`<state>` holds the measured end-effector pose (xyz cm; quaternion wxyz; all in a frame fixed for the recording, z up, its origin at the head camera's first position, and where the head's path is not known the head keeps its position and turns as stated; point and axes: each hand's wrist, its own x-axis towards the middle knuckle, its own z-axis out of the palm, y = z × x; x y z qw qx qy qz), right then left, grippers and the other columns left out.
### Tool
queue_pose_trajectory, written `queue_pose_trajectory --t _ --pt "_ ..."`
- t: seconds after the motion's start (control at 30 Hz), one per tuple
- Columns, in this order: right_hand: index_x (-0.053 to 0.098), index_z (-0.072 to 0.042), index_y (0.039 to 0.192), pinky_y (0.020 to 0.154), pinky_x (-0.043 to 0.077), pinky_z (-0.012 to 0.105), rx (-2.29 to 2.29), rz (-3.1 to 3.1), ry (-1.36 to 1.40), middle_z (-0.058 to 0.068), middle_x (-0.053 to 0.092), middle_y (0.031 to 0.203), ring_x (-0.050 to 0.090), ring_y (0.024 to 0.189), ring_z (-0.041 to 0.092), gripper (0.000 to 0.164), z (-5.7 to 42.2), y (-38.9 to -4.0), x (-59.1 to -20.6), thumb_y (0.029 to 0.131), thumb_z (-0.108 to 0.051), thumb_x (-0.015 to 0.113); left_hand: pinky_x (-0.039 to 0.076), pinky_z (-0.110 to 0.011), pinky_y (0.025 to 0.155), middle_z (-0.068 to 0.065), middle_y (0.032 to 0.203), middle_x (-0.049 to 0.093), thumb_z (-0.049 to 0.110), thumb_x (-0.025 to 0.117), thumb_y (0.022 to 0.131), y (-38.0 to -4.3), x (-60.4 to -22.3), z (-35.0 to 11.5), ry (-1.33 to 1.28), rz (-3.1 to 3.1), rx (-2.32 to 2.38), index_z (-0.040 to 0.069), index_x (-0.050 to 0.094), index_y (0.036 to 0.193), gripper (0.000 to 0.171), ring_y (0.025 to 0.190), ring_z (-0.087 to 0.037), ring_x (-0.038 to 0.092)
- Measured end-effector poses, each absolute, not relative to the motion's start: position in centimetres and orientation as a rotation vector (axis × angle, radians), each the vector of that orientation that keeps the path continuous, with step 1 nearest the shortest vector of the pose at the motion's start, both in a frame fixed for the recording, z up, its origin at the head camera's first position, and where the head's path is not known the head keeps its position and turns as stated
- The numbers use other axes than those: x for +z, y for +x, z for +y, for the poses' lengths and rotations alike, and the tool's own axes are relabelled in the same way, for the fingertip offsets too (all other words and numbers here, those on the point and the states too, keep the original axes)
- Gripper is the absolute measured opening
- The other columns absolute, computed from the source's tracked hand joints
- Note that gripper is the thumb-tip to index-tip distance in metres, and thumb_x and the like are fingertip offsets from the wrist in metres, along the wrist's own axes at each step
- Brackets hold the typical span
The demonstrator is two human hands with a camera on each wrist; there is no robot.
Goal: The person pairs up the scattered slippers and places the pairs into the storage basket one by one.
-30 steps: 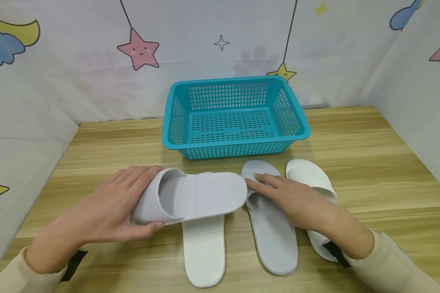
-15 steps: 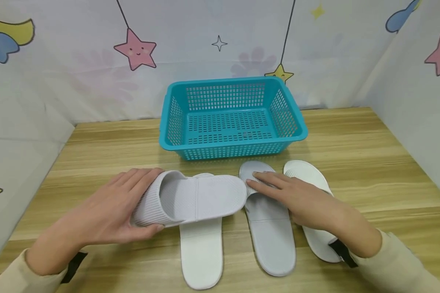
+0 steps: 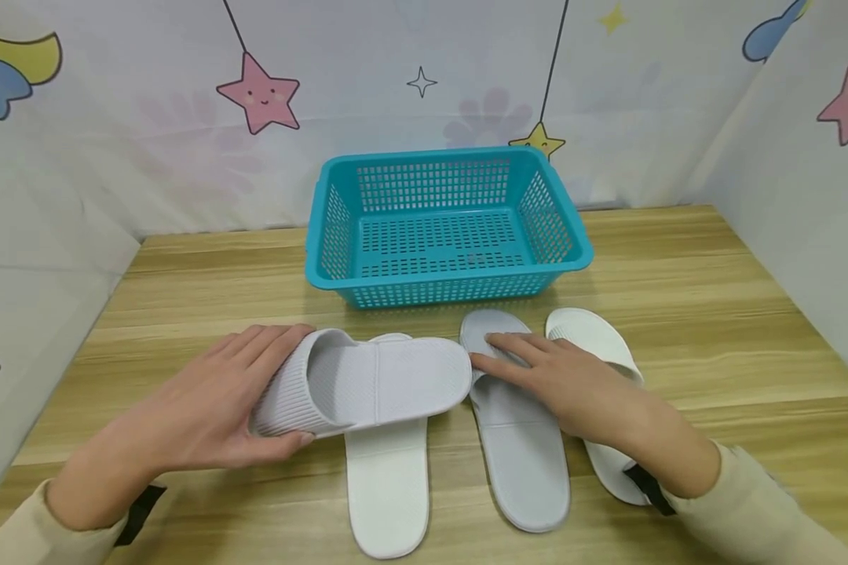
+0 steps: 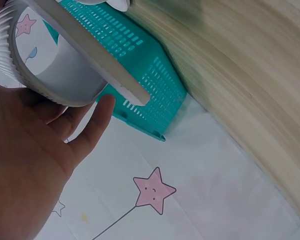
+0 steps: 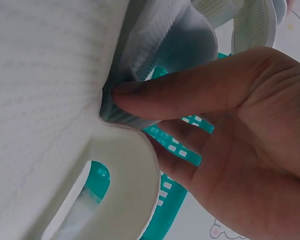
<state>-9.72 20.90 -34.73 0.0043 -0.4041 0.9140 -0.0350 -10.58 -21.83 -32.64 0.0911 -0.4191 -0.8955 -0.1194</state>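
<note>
My left hand (image 3: 219, 400) grips a light grey slide slipper (image 3: 424, 380) round its ribbed strap, thumb along the near edge. That slipper lies crosswise over a white slipper (image 3: 389, 494), hiding its strap part. In the left wrist view the slipper (image 4: 75, 75) is tilted above the fingers. My right hand (image 3: 572, 384) holds a second grey slipper (image 3: 526, 471) at its strap, fingers draped over the top. The thumb (image 5: 155, 97) presses the strap's side in the right wrist view. A second white slipper (image 3: 593, 333) lies just right of it, partly hidden by my forearm.
A turquoise perforated basket (image 3: 438, 282) stands behind the slippers, with nothing in it. The wooden table (image 3: 721, 314) meets a white curtain (image 3: 367, 102) printed with stars at the back and sides.
The view has shifted slightly. Both hands stay at their slippers; the slippers keep nearly the same places.
</note>
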Motion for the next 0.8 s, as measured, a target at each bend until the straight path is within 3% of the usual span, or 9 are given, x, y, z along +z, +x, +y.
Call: queue_pose_trajectory --t 0.43,0.8 --pt "0.04 -0.023 0.164 0.096 0.054 0.062 -0.105 2.843 -1.245 0.015 0.038 0.168 0.041 0.151 0.037 0.106 21.02 -9.65 -34.71 0.077 0.024 0.077 0.052 -0.056 0.1 -0.01 0.139 0.062 0.067 0.076 0.087 -10.24 -32.86 -21.84 -1.251 -2.661 -0.349 0.003 0.045 0.156 0.099 0.123 -0.03 0.063" --pt "0.046 -0.025 0.161 0.096 0.053 0.058 -0.035 2.894 -1.236 0.016 0.04 0.167 0.044 0.148 0.038 0.091 20.6 -9.73 -35.11 0.086 0.018 0.074 0.051 -0.056 0.102 -0.01 0.139 0.062 0.067 0.077 0.087 -10.15 -32.79 -21.79 -1.258 -2.65 -0.351 0.002 0.046 0.155 0.099 0.124 -0.03 0.062"
